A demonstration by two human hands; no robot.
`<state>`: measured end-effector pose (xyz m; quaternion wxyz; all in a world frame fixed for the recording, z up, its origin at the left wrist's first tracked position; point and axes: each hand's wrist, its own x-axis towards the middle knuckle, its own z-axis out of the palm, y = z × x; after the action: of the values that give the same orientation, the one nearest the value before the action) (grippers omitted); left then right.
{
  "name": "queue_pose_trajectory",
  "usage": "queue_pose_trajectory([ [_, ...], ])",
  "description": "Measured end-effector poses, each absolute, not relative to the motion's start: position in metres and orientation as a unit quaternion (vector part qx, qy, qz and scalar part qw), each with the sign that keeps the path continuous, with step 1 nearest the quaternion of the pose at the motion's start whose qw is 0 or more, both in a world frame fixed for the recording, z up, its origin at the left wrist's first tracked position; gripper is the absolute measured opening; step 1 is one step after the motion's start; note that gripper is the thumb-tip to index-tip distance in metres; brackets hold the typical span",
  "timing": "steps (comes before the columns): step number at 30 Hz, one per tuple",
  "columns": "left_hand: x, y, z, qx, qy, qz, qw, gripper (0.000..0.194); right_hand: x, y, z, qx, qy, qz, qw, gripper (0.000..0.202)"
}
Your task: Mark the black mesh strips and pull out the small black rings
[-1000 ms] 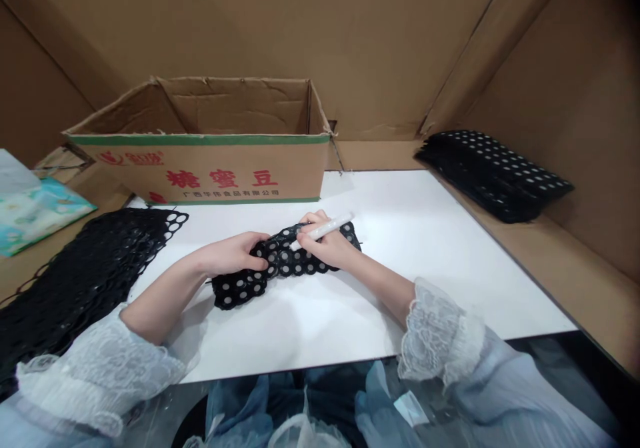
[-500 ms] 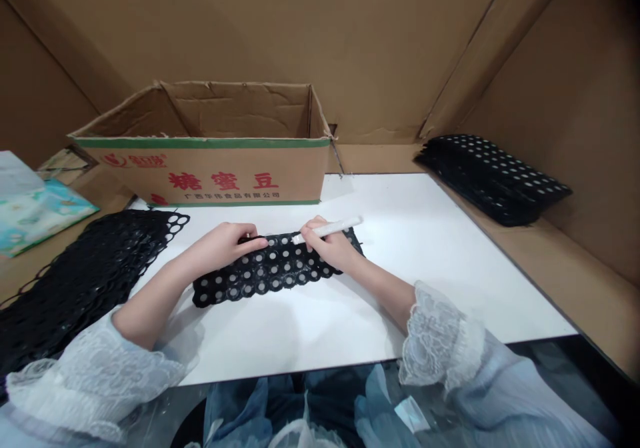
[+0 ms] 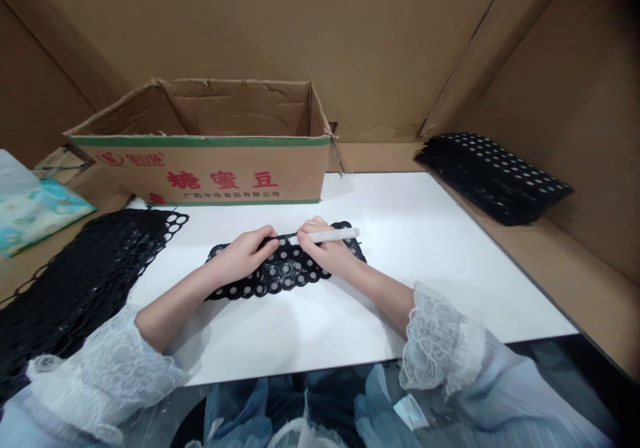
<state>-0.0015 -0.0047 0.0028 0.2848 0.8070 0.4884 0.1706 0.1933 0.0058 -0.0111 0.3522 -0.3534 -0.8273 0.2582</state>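
A black sheet with rows of pale grey dots and a scalloped edge (image 3: 285, 273) lies on the white board in front of me. My left hand (image 3: 250, 253) is closed on its far edge, thumb on top, the other fingers partly hidden. In my right hand (image 3: 325, 247), a white pen-like tool (image 3: 336, 235) is gripped slantwise. Its tip end is at the sheet's far edge, close to my left thumb. The right hand rests over the right part of the sheet and covers some of it.
An open cardboard box (image 3: 200, 168) stands behind the sheet. To the left lies a pile of black mesh with round holes (image 3: 80, 268), near a floral tissue pack (image 3: 45, 215). A stack of dotted black sheets (image 3: 495, 178) is at the back right. Cardboard walls (image 3: 380, 48) surround the white board (image 3: 425, 235).
My left hand has slid right along the far edge, closer to the right hand. The white tool has shifted slightly left and now lies flatter.
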Motion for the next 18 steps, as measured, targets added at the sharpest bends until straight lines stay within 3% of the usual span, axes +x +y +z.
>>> queue_pose_trajectory([
  [7,0.01,-0.017,-0.002,0.806,0.527,0.157,0.219,0.022,0.182,0.01,-0.022,-0.393,-0.86,0.157,0.284,0.027],
  [13,0.012,-0.016,-0.001,0.795,0.515,0.214,0.238,0.019,0.18,0.018,-0.022,-0.411,-0.852,0.121,0.3,0.024],
  [18,0.008,-0.006,-0.002,0.763,0.513,0.267,0.288,0.022,0.189,0.019,-0.011,-0.379,-0.836,0.214,0.334,0.027],
])
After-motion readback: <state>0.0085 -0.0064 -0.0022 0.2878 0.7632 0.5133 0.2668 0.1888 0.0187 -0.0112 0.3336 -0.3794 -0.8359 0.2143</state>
